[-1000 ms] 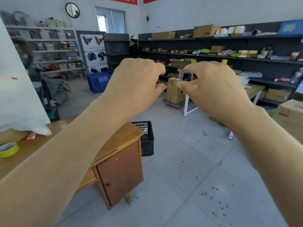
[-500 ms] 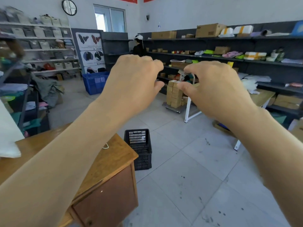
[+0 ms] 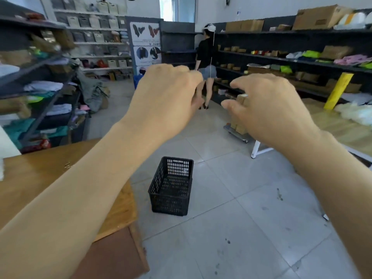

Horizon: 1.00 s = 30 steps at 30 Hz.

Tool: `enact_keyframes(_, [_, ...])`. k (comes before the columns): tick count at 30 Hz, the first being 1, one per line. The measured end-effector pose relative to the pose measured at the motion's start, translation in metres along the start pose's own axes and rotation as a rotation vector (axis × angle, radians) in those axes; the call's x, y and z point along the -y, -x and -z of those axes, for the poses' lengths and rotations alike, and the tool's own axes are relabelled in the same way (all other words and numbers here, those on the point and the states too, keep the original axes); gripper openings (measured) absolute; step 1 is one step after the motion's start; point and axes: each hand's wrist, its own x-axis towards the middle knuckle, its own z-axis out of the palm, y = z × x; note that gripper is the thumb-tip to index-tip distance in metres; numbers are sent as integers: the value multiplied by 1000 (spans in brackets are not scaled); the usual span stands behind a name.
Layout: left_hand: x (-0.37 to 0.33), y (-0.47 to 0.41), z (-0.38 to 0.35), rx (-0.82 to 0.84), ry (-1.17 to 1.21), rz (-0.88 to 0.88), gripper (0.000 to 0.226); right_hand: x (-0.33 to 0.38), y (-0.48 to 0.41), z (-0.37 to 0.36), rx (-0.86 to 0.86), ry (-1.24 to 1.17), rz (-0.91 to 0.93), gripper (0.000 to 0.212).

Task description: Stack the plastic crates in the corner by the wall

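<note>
The crate [image 3: 171, 186] now lies nearer, just past the worktop [image 3: 30, 178]; left hand [image 3: 167, 97] curled, grip hidden; right hand [image 3: 267, 109] loosely apart, empty. Pickup seems next.

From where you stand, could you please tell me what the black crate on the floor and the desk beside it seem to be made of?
The black crate looks like moulded plastic with a matte finish: its walls and floor are a uniform perforated lattice. The desk appears to be wood or wood veneer. Its amber top shows grain and a slight varnish sheen, and the side panel is a darker brown.
</note>
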Motion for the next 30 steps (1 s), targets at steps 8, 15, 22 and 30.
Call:
enact_keyframes(8, [-5, -81, -77, 39, -231, 154, 34, -85, -102, -70, -21, -162, 155, 35])
enact_keyframes(15, [19, -156, -157, -3, -293, 265, 35, -127, -204, -142, -42, -212, 266, 39])
enact_keyframes(22, [37, -269, -249, -14, -311, 287, 35, -190, -315, -201, -83, -187, 316, 40])
enact_keyframes(30, [44, -351, -336, -112, -442, 402, 34, -255, -423, -282, -133, -356, 432, 38])
